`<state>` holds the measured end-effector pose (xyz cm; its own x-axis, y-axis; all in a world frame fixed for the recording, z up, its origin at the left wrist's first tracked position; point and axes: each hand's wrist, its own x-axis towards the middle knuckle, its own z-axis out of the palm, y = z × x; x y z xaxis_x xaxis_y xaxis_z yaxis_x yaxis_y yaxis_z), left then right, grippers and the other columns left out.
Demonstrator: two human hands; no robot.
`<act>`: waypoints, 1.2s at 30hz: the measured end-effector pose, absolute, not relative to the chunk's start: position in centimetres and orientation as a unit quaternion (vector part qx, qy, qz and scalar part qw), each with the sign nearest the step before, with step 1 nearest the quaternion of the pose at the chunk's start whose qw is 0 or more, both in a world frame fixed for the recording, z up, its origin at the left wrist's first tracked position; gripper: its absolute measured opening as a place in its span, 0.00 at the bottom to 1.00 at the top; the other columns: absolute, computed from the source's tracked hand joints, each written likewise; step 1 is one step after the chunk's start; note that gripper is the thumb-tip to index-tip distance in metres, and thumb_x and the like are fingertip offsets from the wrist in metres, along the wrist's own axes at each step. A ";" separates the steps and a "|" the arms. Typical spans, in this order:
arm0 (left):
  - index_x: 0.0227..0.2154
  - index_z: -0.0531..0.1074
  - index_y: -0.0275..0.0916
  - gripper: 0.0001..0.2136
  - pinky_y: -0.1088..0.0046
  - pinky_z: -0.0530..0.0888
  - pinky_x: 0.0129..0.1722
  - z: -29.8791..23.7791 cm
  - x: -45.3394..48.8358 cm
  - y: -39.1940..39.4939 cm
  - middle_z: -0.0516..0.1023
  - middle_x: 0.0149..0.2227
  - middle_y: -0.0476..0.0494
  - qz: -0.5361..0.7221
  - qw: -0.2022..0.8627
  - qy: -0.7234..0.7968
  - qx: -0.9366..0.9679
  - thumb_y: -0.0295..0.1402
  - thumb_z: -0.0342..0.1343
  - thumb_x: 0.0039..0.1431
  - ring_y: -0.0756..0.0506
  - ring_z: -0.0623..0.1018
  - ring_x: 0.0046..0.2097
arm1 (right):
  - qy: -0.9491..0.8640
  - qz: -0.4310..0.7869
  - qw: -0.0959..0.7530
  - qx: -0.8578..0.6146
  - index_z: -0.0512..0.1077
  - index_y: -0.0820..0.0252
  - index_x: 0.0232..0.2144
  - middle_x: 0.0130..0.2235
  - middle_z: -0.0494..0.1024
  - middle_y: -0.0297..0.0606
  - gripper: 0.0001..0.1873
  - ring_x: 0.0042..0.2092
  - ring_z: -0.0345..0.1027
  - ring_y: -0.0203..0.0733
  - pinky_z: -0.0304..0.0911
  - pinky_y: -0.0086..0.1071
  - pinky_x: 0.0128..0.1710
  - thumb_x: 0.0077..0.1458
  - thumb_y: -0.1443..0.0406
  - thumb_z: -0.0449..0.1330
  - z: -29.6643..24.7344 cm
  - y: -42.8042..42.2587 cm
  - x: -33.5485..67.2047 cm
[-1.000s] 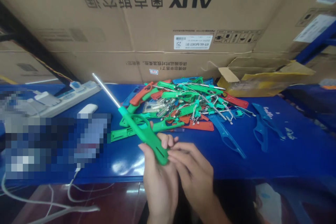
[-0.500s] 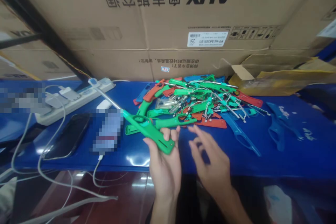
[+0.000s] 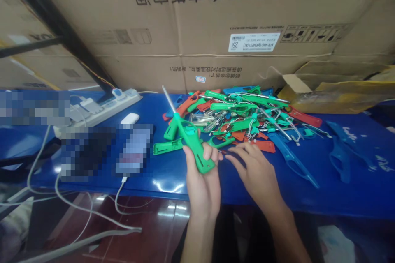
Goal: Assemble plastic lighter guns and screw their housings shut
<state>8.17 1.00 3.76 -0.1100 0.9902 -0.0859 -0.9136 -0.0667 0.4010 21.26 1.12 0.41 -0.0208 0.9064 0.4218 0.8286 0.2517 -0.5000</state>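
My left hand (image 3: pixel 205 181) is closed round a green long-neck lighter (image 3: pixel 195 144). The lighter's metal tube tilts up and to the left, and its handle rests across my palm. Just to the right, my right hand (image 3: pixel 254 168) pinches with thumb and fingertips close to the left fingers. A small, thin, dark-reddish thing shows at its fingertips, too small to name. Behind both hands lies a pile of lighter parts: green half shells (image 3: pixel 168 146), red shells (image 3: pixel 262 145), metal tubes with white wires, and clear small tanks (image 3: pixel 202 120).
A blue table (image 3: pixel 308 193) carries everything. Blue shells (image 3: pixel 290 156) lie at the right, a torn carton (image 3: pixel 333 96) behind them. A power strip (image 3: pixel 123 100), a white charger case (image 3: pixel 130 118) and phones with cables (image 3: pixel 119 191) are at the left. A large cardboard box (image 3: pixel 197 20) walls the back.
The lighter in my left hand has turned more upright. My right hand has closed to a pinch and come nearer the left fingers. The whole view has shifted slightly.
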 end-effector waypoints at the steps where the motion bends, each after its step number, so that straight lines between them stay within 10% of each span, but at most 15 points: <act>1: 0.45 0.74 0.41 0.17 0.75 0.71 0.35 3.8 8.3 1.1 0.58 0.28 0.52 0.725 0.656 0.181 0.105 0.45 0.43 0.75 0.49 0.63 0.30 | -0.714 0.062 0.350 -0.603 0.78 0.53 0.39 0.42 0.81 0.37 0.07 0.46 0.76 0.49 0.70 0.38 0.38 0.65 0.59 0.62 0.5 1.0 21.6; 10: 0.48 0.73 0.37 0.19 0.76 0.65 0.29 3.6 8.7 0.9 0.55 0.27 0.53 0.692 0.689 0.193 0.100 0.43 0.41 0.77 0.51 0.58 0.27 | -0.297 0.210 0.836 -0.410 0.66 0.53 0.36 0.32 0.82 0.32 0.06 0.21 0.68 0.38 0.57 0.29 0.16 0.57 0.66 0.61 2.8 -1.3 23.5; 36: 0.28 0.64 0.37 0.20 0.78 0.58 0.23 3.5 9.2 1.0 0.55 0.25 0.54 0.625 0.716 0.260 0.168 0.42 0.43 0.76 0.52 0.52 0.25 | -0.478 0.219 0.762 -0.378 0.65 0.53 0.43 0.29 0.81 0.28 0.04 0.26 0.74 0.37 0.71 0.35 0.27 0.69 0.66 0.57 2.3 -2.5 19.1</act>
<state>9.24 0.97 3.47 0.0829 0.9833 -0.1621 -0.8088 0.1614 0.5656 19.06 -2.47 2.25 0.4476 0.6944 0.5635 0.0274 0.6192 -0.7848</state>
